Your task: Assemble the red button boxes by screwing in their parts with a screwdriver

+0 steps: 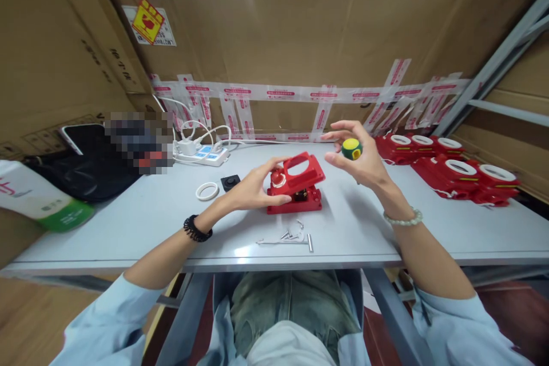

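Note:
My left hand [259, 187] grips the left end of a red plastic housing [295, 206], thumb at its front and fingers behind. Its red cover [305, 172], with a large oval opening, sits tilted above the base; dark and brassy parts show in the gap. To the right, above the table, my right hand [364, 160] holds a green-and-yellow screwdriver [352, 148] against the palm, handle end toward me, with thumb and fingertips spread. In front of the housing lie several small screws [289, 234] and a metal T-handle tool [291, 242].
A white ring [207, 191] and a small black square part [230, 182] lie left of the housing. Behind them is a power strip [203, 154] with cables. Several red housings [454, 174] with white rings stand at right. A green-and-white package [47, 200] leans at far left.

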### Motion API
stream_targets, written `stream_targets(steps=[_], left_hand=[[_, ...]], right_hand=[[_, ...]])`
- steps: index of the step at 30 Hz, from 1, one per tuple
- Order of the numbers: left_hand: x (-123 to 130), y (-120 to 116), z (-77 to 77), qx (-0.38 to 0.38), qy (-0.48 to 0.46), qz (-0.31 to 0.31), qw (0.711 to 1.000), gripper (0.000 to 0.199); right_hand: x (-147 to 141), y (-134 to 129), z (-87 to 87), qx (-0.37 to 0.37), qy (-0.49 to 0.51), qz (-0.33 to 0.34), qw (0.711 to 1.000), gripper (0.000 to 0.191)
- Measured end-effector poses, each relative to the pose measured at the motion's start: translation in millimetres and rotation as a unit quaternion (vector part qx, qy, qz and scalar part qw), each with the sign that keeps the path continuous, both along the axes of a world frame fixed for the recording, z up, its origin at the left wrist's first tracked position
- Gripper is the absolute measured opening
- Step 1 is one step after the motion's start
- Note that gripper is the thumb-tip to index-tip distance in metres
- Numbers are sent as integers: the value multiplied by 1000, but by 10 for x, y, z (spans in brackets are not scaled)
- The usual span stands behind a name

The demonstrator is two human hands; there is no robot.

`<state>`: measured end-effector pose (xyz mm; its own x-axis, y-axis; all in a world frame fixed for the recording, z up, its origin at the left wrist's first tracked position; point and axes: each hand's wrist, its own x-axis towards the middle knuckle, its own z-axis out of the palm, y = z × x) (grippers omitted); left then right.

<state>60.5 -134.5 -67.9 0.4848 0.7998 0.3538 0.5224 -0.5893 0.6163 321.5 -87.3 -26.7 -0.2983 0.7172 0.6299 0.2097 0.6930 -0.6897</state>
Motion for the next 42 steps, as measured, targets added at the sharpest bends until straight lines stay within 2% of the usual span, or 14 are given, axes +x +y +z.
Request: stream_targets(steps=[3, 6, 10, 14, 16, 18, 21, 27, 29, 32, 36, 38, 40, 42], left_hand=[[19, -9, -22, -3, 86, -13, 996, 81], [27, -21, -36, -1, 127, -5, 992, 80], [2, -17, -37, -3, 136, 23, 990, 79], [5, 34, -52, -21, 115, -2, 993, 79], [17, 87, -73, -13, 115, 8, 993, 79], [13, 163, -91, 4, 120, 48, 992, 79], [-52, 320, -87, 33, 135, 162, 977, 80], [-284, 681, -41, 19, 210, 393, 895, 72], [-329, 767, -53, 14, 230, 435, 870, 74], [-349, 848, -87, 20, 247, 461, 852, 76], [-323, 879, -106, 14, 266, 458, 848, 76], [-301, 841, -84, 15, 276, 451, 849, 82], [-281, 747, -43, 28, 281, 440, 852, 85], [-271, 592, 6, 44, 283, 414, 864, 84]], right_hand=[[41, 40, 31, 3, 10, -28, 1000, 55], [13, 21, 30, 6, -9, -42, 999, 53], [-5, -13, 26, 10, -25, -43, 999, 51], [29, 0, 37, 17, -25, -51, 998, 50], [41, 9, 43, 19, -27, -56, 998, 51], [44, 12, 47, 23, -29, -63, 997, 51], [40, 9, 42, 29, -39, -76, 996, 51], [44, 19, 20, 47, -65, -83, 993, 50], [47, 23, 20, 48, -69, -84, 993, 49], [42, 21, 21, 47, -75, -94, 992, 49], [59, 50, 21, 42, -84, -138, 986, 43], [134, 108, 21, 40, -106, -184, 976, 39], [287, 199, 25, 34, -151, -258, 954, 37], [519, 305, 34, 20, -212, -341, 915, 38]])
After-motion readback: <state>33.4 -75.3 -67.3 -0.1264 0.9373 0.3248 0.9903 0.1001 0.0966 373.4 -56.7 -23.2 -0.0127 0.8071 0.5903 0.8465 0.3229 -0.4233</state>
